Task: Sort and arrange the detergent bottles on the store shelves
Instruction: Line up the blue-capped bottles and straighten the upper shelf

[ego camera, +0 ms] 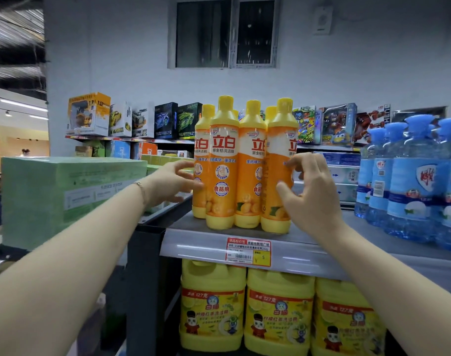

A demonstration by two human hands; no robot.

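Several orange and yellow detergent bottles (pixel 223 165) stand upright in a tight cluster on the top shelf (pixel 296 250), labels facing me. My left hand (pixel 171 182) is at the cluster's left side, fingers spread and touching the leftmost bottle (pixel 200 176). My right hand (pixel 313 186) is at the cluster's right side, thumb and fingertips against the rightmost bottle (pixel 277 176), fingers curled but not wrapped around it. Blue detergent bottles (pixel 409 176) stand on the same shelf to the right. Large yellow detergent jugs (pixel 278 309) fill the shelf below.
A large green carton (pixel 60 191) sits to the left, beside the dark shelf post (pixel 145 278). Toy boxes (pixel 132 119) line the shelves behind. A red and yellow price tag (pixel 248 251) hangs on the shelf edge. A gap separates the orange cluster from the blue bottles.
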